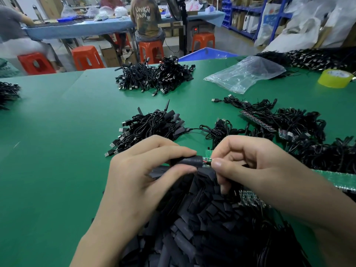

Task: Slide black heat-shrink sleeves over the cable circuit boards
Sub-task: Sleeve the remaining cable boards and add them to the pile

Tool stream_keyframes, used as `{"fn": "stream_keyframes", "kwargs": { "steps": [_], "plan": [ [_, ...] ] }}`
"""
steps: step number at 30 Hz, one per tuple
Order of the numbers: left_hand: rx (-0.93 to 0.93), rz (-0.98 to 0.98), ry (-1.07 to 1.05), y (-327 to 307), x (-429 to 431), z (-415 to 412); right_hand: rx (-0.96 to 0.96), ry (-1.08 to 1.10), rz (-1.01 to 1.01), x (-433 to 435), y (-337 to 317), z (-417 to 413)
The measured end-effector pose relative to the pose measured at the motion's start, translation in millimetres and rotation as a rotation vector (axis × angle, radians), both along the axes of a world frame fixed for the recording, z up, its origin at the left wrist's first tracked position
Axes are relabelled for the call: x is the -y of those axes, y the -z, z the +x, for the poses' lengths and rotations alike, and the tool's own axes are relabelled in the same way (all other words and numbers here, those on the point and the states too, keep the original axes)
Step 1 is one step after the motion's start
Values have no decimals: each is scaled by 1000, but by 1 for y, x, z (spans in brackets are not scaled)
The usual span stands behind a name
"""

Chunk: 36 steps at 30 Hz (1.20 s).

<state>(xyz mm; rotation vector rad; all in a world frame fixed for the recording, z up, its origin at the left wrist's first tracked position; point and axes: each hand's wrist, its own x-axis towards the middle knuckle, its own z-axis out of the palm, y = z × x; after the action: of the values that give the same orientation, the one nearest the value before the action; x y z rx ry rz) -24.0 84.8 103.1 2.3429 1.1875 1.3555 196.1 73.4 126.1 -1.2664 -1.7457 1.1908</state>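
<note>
My left hand [146, 170] pinches the black sleeve [189, 161] between thumb and finger; my right hand [256, 166] pinches the little board [207, 160], fingers curled; both arms reach in from the near edge of the table [57, 151].

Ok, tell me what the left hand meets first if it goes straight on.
Likely the right hand, which pinches the circuit board just ahead of the sleeve the left hand holds.

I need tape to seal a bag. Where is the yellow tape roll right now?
In the head view, the yellow tape roll sits at the far right of the green table, just right of the clear plastic bag.
</note>
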Motion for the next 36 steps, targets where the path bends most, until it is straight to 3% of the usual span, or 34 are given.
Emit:
{"fn": "stream_keyframes", "kwargs": {
  "steps": [17, 24, 36],
  "plan": [
    [9, 5, 66, 2, 4, 10, -9, 26, 5, 1, 0, -1],
    [55, 25, -6, 1, 4, 10, -165, 55, -33, 1, -1, -2],
    [56, 64, 11, -1, 4, 8, -143, 51, -18, 2, -2, -7]
  ]
}}
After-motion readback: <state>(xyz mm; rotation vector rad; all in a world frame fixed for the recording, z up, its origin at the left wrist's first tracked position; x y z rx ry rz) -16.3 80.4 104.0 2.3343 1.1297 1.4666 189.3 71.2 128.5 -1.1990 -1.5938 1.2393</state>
